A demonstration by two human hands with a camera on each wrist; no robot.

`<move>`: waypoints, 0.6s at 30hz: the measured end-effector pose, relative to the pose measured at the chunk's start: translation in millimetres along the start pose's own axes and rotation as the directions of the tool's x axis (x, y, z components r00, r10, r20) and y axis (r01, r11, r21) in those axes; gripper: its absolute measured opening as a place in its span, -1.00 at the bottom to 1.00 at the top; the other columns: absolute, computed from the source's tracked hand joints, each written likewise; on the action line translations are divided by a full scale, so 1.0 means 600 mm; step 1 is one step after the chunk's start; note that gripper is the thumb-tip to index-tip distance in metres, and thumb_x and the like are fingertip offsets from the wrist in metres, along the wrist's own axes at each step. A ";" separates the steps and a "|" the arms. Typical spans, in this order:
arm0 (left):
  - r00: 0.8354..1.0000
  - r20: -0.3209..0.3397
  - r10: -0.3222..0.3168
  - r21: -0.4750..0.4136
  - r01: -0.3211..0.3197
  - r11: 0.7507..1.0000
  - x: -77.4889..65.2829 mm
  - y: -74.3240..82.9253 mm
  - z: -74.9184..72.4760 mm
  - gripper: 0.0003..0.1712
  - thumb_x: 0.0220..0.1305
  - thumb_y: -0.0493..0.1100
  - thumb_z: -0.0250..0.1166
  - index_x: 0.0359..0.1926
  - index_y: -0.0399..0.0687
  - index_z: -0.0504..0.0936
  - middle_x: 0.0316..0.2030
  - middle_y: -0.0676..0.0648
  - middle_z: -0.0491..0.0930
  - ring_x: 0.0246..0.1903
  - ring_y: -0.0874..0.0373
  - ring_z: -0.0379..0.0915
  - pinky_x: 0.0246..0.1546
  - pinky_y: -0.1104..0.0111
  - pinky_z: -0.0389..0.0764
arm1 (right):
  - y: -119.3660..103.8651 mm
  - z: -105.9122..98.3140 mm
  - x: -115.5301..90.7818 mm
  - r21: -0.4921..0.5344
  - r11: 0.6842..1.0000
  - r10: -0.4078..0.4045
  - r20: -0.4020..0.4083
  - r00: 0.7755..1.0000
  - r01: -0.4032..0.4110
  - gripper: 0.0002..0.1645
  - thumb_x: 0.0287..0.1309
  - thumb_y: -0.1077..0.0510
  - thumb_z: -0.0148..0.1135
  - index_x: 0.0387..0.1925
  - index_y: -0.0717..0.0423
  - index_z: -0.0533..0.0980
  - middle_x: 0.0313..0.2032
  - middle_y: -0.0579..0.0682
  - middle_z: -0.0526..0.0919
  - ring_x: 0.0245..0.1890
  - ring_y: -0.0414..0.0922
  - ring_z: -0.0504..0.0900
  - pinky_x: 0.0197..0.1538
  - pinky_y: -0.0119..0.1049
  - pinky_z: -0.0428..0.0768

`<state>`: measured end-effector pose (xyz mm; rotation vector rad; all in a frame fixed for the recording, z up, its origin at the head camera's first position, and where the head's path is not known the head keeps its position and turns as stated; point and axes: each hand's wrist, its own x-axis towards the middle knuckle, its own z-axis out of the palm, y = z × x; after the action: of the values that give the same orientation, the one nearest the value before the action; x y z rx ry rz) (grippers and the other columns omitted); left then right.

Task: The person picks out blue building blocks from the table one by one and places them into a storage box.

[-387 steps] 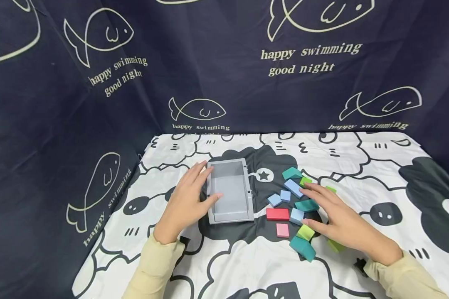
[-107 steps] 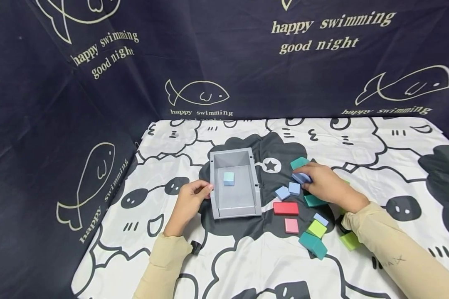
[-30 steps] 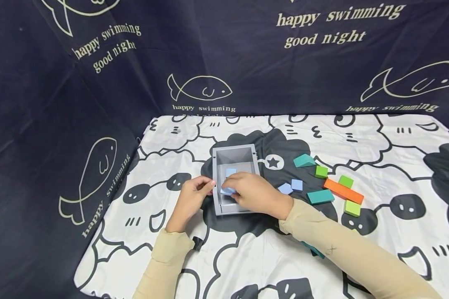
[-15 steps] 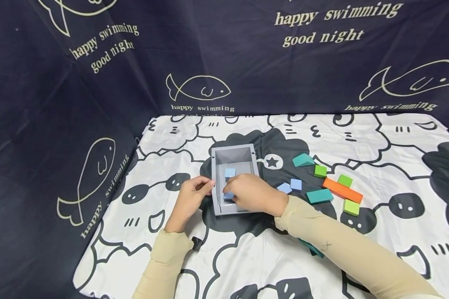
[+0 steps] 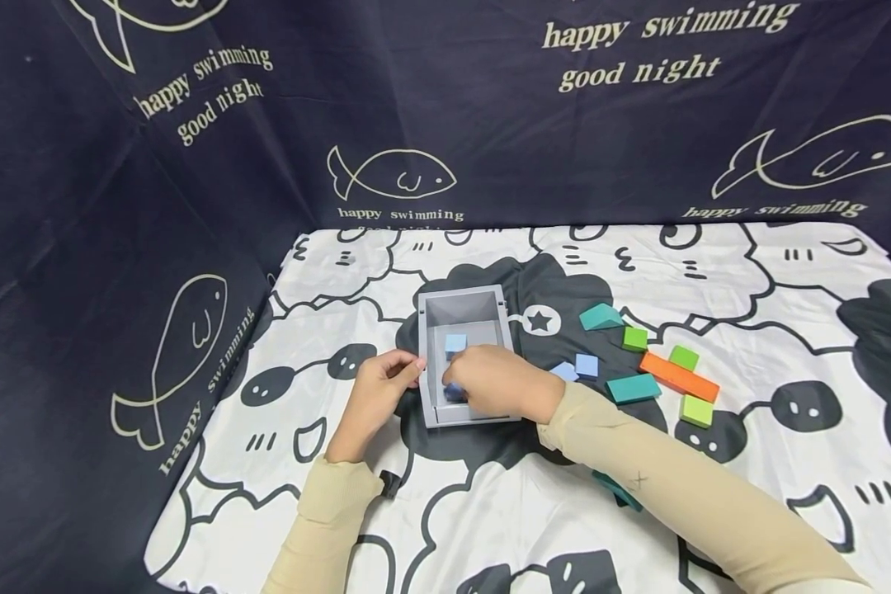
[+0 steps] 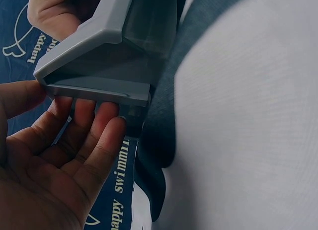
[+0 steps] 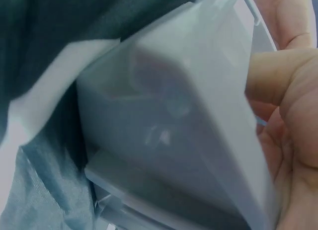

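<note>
Blue block [image 5: 454, 393] under curled fingers, a person's right hand [image 5: 501, 382] is working inside a grey box [image 5: 460, 309] on a printed cloth [image 5: 460, 528]. The left hand [image 5: 376, 396] is pinching the box's left rim between thumb and fingers, while the right is gripping the block low in the box's near half. The hands are staying near each other but not touching, that rim between them. Knuckles are hiding the exact fingertip contact, and whether the block is lying flat or tilting cannot be told.

Just beyond, a paler block [image 5: 456, 342] is resting on the box's floor. Out to the right, a blue cube [image 5: 586, 366], a teal wedge [image 5: 601, 317], a green cube [image 5: 634, 338], a teal slab [image 5: 634, 388] and an orange bar [image 5: 679, 376] are lying loose.

For a tidy placement, the left hand should probably be bracing the rim lightly, just enough to stop sliding. The right would do best to be setting the block's base flat, clear of its paler neighbour, and to be loosening only once the floor is bearing the weight. Fingers should then be lifting straight up, so nothing is catching the wall.
</note>
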<state>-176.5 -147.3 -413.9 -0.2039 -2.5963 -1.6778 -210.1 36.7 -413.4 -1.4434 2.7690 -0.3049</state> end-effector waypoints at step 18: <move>1.000 0.004 -0.009 -0.020 0.009 1.000 0.001 -0.002 0.001 -0.81 0.26 -0.31 0.23 -0.35 -0.45 0.64 -0.51 -0.39 0.57 -0.45 -0.17 0.50 -0.43 0.36 0.52 | 0.000 0.004 -0.001 -0.037 0.999 0.030 0.007 1.000 -0.030 -0.67 -0.20 0.44 0.17 -0.44 0.03 0.69 -0.53 -0.12 0.62 -0.55 -0.22 0.46 -0.42 -0.23 0.58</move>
<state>-177.4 -147.5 -415.2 -0.1959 -2.5878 -1.7088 -209.6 36.5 -415.7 -1.4065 2.8020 -0.2489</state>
